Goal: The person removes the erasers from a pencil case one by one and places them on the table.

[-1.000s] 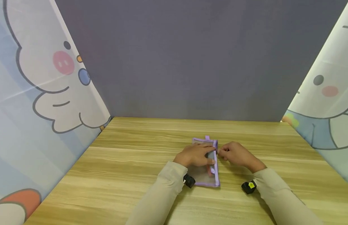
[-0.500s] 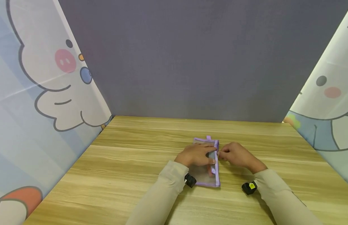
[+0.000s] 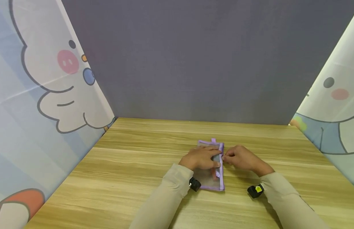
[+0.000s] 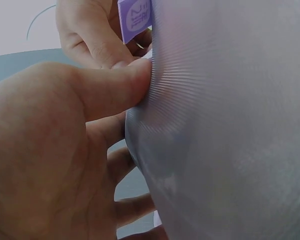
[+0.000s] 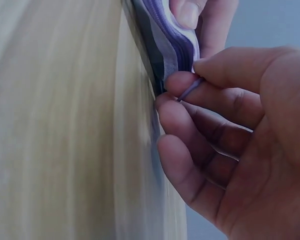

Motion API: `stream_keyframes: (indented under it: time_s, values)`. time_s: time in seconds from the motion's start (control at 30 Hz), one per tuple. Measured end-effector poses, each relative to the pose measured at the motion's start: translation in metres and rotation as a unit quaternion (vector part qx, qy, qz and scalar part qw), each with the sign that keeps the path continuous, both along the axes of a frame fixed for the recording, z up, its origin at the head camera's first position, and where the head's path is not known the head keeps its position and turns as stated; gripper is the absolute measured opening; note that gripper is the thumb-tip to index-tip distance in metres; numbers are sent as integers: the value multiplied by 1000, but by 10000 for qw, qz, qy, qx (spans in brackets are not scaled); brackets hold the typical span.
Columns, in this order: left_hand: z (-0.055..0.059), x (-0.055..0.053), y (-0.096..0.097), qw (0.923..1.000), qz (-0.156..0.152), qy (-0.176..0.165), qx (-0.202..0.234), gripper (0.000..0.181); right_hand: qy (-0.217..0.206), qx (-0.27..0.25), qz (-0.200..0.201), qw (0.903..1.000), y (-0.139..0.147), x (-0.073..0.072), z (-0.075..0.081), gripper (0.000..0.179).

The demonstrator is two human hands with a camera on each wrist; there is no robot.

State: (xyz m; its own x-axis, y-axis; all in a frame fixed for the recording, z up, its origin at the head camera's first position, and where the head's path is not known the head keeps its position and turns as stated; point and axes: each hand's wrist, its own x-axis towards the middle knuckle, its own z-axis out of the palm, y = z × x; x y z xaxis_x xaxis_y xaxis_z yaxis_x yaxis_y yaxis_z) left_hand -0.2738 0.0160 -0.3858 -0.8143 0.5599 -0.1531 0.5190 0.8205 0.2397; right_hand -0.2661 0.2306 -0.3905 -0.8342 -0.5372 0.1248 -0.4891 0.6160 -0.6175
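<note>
A mesh pouch [image 3: 205, 180] with purple trim lies on the table, its zipper [image 5: 165, 30] along the right side. Spread over its face, my left hand [image 3: 201, 158] presses near that edge with the thumb and straight fingers. In the right wrist view, my right hand [image 5: 240, 120] pinches a thin purple zipper pull [image 5: 191, 89] between thumb and index finger. Beside the left thumb is a purple label [image 4: 135, 19] with a pale round mark. A reddish shape [image 3: 214, 174] shows through the mesh. The left palm hides the pouch's middle.
The wood-grain table [image 3: 131, 165] reaches back to a dark grey panel [image 3: 182, 63]. Cartoon-printed sheets hang on the left [image 3: 51, 105] and right [image 3: 337, 111]. A small black camera is strapped to each wrist.
The right fingertips have moved slightly toward the near end along the pouch's zipper edge. My left hand stays in place on the pouch. The head view has shifted a little.
</note>
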Motion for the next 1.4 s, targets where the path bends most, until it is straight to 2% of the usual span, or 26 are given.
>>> stream_keyframes:
  time_s: [0.17,0.27,0.37,0.47,0.73,1.0,1.2,1.4]
  values:
    - [-2,-2,0,9999,-162,34,43,60,-335,-105,-102,9993,4,-1,-4,34]
    - [-4,-3,-2,9991,-379,149,102,61,-511,-217,-165,9983,5,-1,-6,34]
    - [-5,-4,-4,9976,-608,254,192,60,-560,-298,-209,9978,5,0,-7,34]
    - [-7,-5,-5,9967,-701,256,323,57,-410,-271,-243,9985,5,0,-8,32]
    - [-4,-4,-8,9976,-579,261,270,52,-208,-148,-391,9989,6,0,-7,28]
    - [-1,-3,-7,9974,-470,507,196,55,172,-1,-184,9997,3,-1,-3,41]
    - [-1,-2,-7,9976,-344,545,240,52,405,137,-178,9989,0,-1,0,40]
    - [0,-1,-4,9974,-397,608,13,52,247,124,-149,9995,0,2,-1,41]
